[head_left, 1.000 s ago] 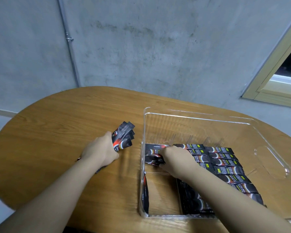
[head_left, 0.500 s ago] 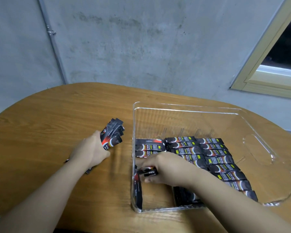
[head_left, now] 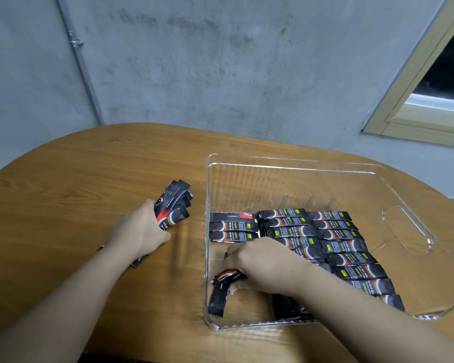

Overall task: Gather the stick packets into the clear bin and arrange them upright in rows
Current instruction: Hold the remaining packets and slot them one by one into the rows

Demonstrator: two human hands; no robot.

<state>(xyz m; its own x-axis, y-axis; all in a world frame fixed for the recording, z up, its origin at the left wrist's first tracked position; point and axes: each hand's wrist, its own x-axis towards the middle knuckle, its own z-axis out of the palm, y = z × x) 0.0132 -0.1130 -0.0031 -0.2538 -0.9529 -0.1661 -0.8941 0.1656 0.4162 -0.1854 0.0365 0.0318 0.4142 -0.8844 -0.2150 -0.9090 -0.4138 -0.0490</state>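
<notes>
I see the left hand (head_left: pixel 139 231) gripping a bundle of packets (head_left: pixel 174 208) on the table (head_left: pixel 63 179); the right hand (head_left: pixel 257 263) pinches one packet (head_left: pixel 220 289) inside the bin (head_left: pixel 207 179). They look light, floppy, slick; I'd pinch mid-length.

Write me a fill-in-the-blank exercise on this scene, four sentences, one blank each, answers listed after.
1. The left hand grips a bundle of stick packets resting on the wooden ____.
2. The right hand is inside the clear ____ and holds a single packet.
3. The rows of packets already in the bin number ____.
4. The shortest row lies on the person's ____ side of the bin.

Answers: table; bin; three; left
</notes>
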